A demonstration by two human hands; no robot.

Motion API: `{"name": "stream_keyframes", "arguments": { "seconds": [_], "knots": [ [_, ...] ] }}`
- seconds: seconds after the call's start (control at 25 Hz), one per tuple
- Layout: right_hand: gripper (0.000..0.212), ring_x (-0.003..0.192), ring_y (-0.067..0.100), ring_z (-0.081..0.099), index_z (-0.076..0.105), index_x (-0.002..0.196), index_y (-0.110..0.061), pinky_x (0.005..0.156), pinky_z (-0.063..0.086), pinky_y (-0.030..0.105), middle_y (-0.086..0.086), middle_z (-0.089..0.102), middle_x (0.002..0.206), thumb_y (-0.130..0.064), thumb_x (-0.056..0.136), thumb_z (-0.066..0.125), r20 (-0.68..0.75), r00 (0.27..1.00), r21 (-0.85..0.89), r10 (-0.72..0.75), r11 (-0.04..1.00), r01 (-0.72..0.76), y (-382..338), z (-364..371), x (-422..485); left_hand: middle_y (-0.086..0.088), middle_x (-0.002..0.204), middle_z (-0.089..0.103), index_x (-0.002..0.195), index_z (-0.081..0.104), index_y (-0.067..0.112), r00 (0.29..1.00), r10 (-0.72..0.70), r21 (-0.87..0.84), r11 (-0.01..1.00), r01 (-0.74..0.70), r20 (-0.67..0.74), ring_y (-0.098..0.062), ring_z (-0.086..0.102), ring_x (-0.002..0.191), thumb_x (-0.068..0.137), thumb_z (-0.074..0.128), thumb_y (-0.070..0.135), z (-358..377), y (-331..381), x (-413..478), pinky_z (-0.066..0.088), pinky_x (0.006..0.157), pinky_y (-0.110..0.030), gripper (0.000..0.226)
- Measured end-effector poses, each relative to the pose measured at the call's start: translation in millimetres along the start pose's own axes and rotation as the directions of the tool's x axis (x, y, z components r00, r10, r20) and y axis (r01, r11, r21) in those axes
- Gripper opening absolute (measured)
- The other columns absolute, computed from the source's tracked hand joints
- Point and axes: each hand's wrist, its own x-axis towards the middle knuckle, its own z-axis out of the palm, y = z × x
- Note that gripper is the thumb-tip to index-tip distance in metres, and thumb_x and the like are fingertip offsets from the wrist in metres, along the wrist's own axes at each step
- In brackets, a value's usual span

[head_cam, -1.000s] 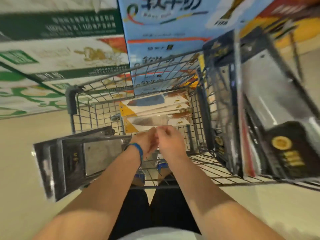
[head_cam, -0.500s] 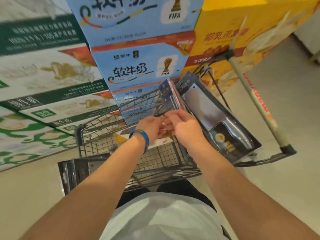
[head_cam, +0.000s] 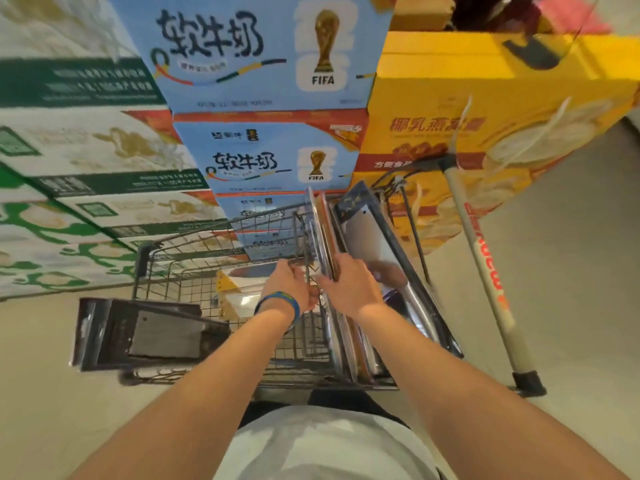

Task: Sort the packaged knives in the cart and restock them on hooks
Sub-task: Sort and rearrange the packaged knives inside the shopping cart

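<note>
Two hands meet over the wire cart (head_cam: 166,282) in the head view. The right hand (head_cam: 349,287) grips the edges of packaged knives (head_cam: 367,237) standing upright along the cart's right side. The left hand (head_cam: 292,285) curls just beside them; whether it holds one cannot be told. Dark packs (head_cam: 149,334) lie across the left rim.

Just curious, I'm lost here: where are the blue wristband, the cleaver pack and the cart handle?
blue wristband (head_cam: 277,298): head view, band on the left wrist.
cleaver pack (head_cam: 364,234): head view, the shiny blade.
cart handle (head_cam: 489,269): head view, red lettering mid-bar.
</note>
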Motion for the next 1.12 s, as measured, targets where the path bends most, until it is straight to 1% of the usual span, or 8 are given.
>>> {"name": "stream_keyframes", "arguments": {
  "seconds": [0.12, 0.24, 0.36, 0.56, 0.76, 0.88, 1.0, 1.12],
  "knots": [
    [0.015, 0.092, 0.025, 0.055, 0.063, 0.103, -0.018, 0.082, 0.043, 0.032, 0.006, 0.057, 0.102, -0.031, 0.098, 0.059, 0.125, 0.987, -0.059, -0.102, 0.992, 0.110, 3, 17, 15, -0.012, 0.077, 0.057, 0.091, 0.039, 0.015, 0.994, -0.105, -0.102, 0.989, 0.106, 0.009, -0.028, 0.062, 0.063, 0.102, 0.038, 0.028, -2, 1, -1, 0.054, 0.057, -0.037, 0.016],
    [0.032, 0.101, 0.028, 0.064, 0.067, 0.102, -0.015, 0.078, 0.040, 0.029, 0.008, 0.068, 0.102, -0.044, 0.101, 0.052, 0.240, 0.970, -0.022, 0.027, 1.000, -0.022, 5, 21, 24, -0.007, 0.063, 0.042, 0.090, 0.042, 0.012, 0.979, -0.193, -0.129, 0.971, 0.199, 0.063, -0.019, 0.035, 0.047, 0.103, 0.036, 0.026, -7, -2, 4, 0.037, 0.050, -0.030, 0.020],
    [0.037, 0.105, 0.033, 0.066, 0.067, 0.100, -0.014, 0.079, 0.044, 0.032, 0.013, 0.071, 0.103, -0.046, 0.101, 0.048, 0.225, 0.973, -0.096, 0.041, 0.995, -0.019, 6, 22, 29, -0.012, 0.064, 0.053, 0.109, 0.042, 0.015, 0.981, -0.163, -0.152, 0.972, 0.178, 0.104, -0.022, 0.047, 0.048, 0.103, 0.039, 0.026, -4, 0, 8, 0.049, 0.059, -0.036, 0.013],
    [0.027, 0.102, 0.031, 0.066, 0.058, 0.090, -0.015, 0.071, 0.041, 0.030, 0.010, 0.070, 0.100, -0.039, 0.099, 0.049, 0.159, 0.987, -0.253, 0.031, 0.967, 0.011, 6, 19, 26, -0.013, 0.066, 0.066, 0.111, 0.041, 0.018, 0.995, -0.066, -0.023, 0.997, 0.068, 0.075, -0.026, 0.065, 0.055, 0.103, 0.040, 0.029, -4, 1, 2, 0.062, 0.063, -0.045, 0.013],
    [0.030, 0.119, 0.031, 0.046, 0.060, 0.084, -0.018, 0.087, 0.039, 0.042, 0.007, 0.060, 0.085, -0.044, 0.096, 0.049, -0.002, 1.000, -0.335, 0.000, 0.942, -0.001, 3, 19, 13, -0.013, 0.077, 0.069, 0.112, 0.046, 0.014, 0.995, -0.066, -0.034, 0.997, 0.068, 0.069, -0.025, 0.069, 0.067, 0.105, 0.037, 0.029, -6, 0, 3, 0.062, 0.066, -0.041, 0.020],
    [0.028, 0.131, 0.029, 0.041, 0.062, 0.081, -0.019, 0.095, 0.038, 0.043, 0.005, 0.070, 0.095, -0.041, 0.096, 0.051, -0.045, 0.999, -0.300, -0.023, 0.954, 0.008, 2, 23, 8, -0.021, 0.089, 0.066, 0.113, 0.041, 0.010, 0.997, 0.013, 0.037, 0.999, -0.016, 0.072, -0.034, 0.068, 0.077, 0.104, 0.038, 0.025, -5, -2, 6, 0.059, 0.075, -0.052, 0.018],
    [0.025, 0.125, 0.027, 0.049, 0.067, 0.088, -0.013, 0.106, 0.041, 0.045, 0.007, 0.069, 0.106, -0.036, 0.095, 0.058, -0.061, 0.997, -0.244, -0.050, 0.969, 0.033, 2, 23, 9, -0.014, 0.069, 0.062, 0.112, 0.040, 0.015, 0.987, -0.041, -0.045, 0.998, 0.049, 0.157, -0.025, 0.062, 0.056, 0.104, 0.040, 0.027, -7, -1, 6, 0.060, 0.057, -0.036, 0.014],
    [0.039, 0.136, 0.036, 0.043, 0.064, 0.126, -0.015, 0.111, 0.042, 0.048, 0.014, 0.043, 0.153, -0.033, 0.092, 0.067, -0.037, 0.998, -0.121, -0.059, 0.991, 0.054, -2, 16, 28, -0.012, 0.067, 0.064, 0.112, 0.040, 0.017, 0.988, -0.033, -0.015, 0.999, 0.036, 0.148, -0.022, 0.065, 0.053, 0.104, 0.040, 0.028, -8, 0, 9, 0.057, 0.050, -0.031, 0.013]
  ]
}}
